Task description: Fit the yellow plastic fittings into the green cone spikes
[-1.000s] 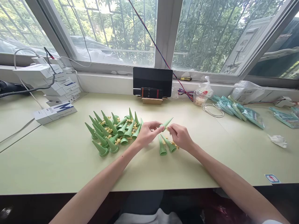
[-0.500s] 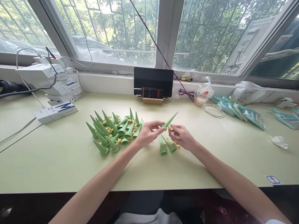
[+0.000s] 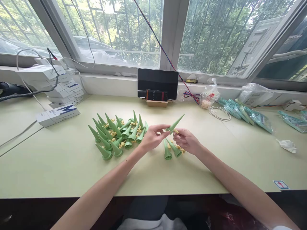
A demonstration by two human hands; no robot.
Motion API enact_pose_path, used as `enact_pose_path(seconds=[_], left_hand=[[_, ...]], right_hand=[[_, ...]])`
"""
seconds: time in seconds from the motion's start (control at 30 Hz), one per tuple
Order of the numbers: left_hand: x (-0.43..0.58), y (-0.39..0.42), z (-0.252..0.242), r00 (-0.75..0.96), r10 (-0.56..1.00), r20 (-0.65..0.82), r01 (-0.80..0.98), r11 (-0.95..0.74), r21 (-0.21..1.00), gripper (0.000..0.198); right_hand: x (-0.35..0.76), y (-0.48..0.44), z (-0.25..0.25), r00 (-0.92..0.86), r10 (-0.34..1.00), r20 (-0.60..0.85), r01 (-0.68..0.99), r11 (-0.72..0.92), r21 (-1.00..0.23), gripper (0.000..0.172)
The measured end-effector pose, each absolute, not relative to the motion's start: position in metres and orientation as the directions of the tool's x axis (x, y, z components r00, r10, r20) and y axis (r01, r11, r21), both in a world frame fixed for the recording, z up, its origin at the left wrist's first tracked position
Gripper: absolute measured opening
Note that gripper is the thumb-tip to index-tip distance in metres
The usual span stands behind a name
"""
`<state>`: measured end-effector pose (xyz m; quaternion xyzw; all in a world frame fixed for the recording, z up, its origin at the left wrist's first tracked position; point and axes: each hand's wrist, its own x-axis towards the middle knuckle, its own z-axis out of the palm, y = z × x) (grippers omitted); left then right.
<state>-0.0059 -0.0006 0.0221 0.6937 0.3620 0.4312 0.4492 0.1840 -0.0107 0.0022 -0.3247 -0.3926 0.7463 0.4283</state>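
Observation:
Between thumb and fingers, my left hand point(image 3: 154, 136) grips a green plastic cone spike point(image 3: 177, 123) by its wide base, the tip slanting up to the right. My right hand point(image 3: 186, 140) pinches a small yellow plastic valve piece point(image 3: 176, 131) against the side of that base. Whether the piece is seated in the spike cannot be made out. Just below my hands, two green spikes point(image 3: 168, 152) lie on the table beside a few yellow pieces point(image 3: 182, 150). Left of my left hand is a cluster of several green spikes point(image 3: 116, 130) with yellow pieces fitted or lying among them.
A dark tablet point(image 3: 157, 81) leans at the back, with a phone point(image 3: 156, 95) on a cardboard stand before it. White boxes point(image 3: 59, 115) are stacked at left. A plastic bag point(image 3: 209, 95), a coiled white cable point(image 3: 220, 114) and bagged teal items point(image 3: 247, 113) lie at right.
The spike in my left hand has shifted slightly, its tip moving a little to the right and up. The yellow piece in my right hand has turned slightly. Everything else stays put.

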Motion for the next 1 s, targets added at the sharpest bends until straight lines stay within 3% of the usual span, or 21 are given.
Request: enact_pose_path(seconds=[0.3, 0.47, 0.67, 1.0], left_hand=[[-0.0072, -0.0002, 0.0208, 0.379, 0.892, 0.249, 0.185, -0.336, 0.924, 0.036], [-0.0082, 0.0006, 0.0223, 0.404, 0.895, 0.188, 0.208, -0.291, 0.934, 0.035], [-0.0084, 0.0022, 0.0201, 0.416, 0.893, 0.172, 0.191, -0.27, 0.944, 0.035], [-0.0063, -0.0008, 0.0275, 0.434, 0.894, 0.112, 0.2, -0.217, 0.955, 0.043]], right_hand=[[0.1788, -0.0144, 0.0003, -0.288, 0.954, -0.088, -0.29, -0.175, -0.941, 0.033], [0.1778, -0.0161, -0.001, -0.181, 0.982, 0.05, -0.091, 0.034, -0.995, 0.032], [0.179, -0.0161, -0.0031, -0.133, 0.971, 0.197, 0.146, 0.216, -0.965, 0.034], [0.1787, -0.0163, -0.0007, -0.116, 0.949, 0.293, 0.187, 0.311, -0.932, 0.035]])
